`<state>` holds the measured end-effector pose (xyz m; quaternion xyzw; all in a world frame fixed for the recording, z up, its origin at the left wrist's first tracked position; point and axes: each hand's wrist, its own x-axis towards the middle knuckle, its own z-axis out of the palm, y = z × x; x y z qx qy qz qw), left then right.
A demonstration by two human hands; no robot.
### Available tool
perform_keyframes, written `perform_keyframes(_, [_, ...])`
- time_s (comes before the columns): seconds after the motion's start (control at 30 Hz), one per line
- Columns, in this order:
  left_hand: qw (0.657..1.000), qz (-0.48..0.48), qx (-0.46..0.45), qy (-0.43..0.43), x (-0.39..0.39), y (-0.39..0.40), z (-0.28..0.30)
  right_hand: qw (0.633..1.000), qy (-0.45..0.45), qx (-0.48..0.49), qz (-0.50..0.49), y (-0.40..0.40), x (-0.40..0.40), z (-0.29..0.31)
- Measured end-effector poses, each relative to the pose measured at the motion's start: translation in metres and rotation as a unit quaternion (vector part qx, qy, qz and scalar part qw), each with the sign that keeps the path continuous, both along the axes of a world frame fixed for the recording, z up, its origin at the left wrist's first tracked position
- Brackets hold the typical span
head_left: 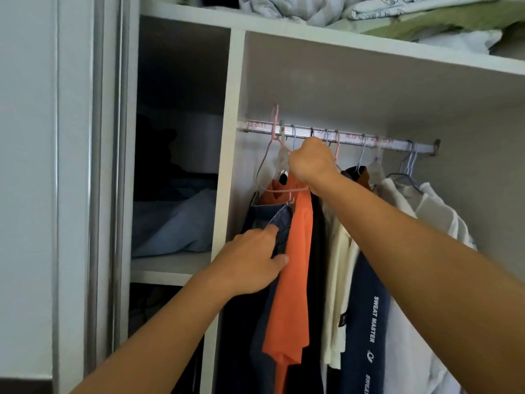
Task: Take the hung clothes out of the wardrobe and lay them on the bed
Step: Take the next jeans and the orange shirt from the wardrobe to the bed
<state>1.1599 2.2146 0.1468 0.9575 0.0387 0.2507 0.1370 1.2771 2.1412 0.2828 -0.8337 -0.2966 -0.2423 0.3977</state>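
The single head-worn view looks forward and slightly up into an open wardrobe [235, 81] from close by, at about the height of the hanging rail [341, 136], which runs across the middle of the frame. Both forearms reach in from the bottom edge. The top shelf [312, 29] crosses the upper edge, and the wide lens bends the wardrobe's straight lines.

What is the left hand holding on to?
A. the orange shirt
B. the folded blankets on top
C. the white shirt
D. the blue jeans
D. The left hand pinches the blue jeans at the left end of the rail, just beside the orange shirt, while the right hand is up by the hangers.
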Motion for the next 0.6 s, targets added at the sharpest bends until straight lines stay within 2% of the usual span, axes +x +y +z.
perform_keyframes(0.23, [0.990,0.049,-0.074,-0.111,-0.004,-0.004,0.015,1.000,-0.008,0.029,0.006,-0.031,0.002,0.001])
perform_keyframes(0.5, [0.993,0.058,-0.056,-0.086,0.010,-0.008,0.058,0.992,-0.103,-0.039,-0.062,-0.081,-0.011,-0.016])
perform_keyframes(0.6, [0.995,0.049,-0.044,-0.068,0.020,-0.009,0.072,0.990,-0.116,-0.038,-0.070,-0.101,-0.022,-0.024])
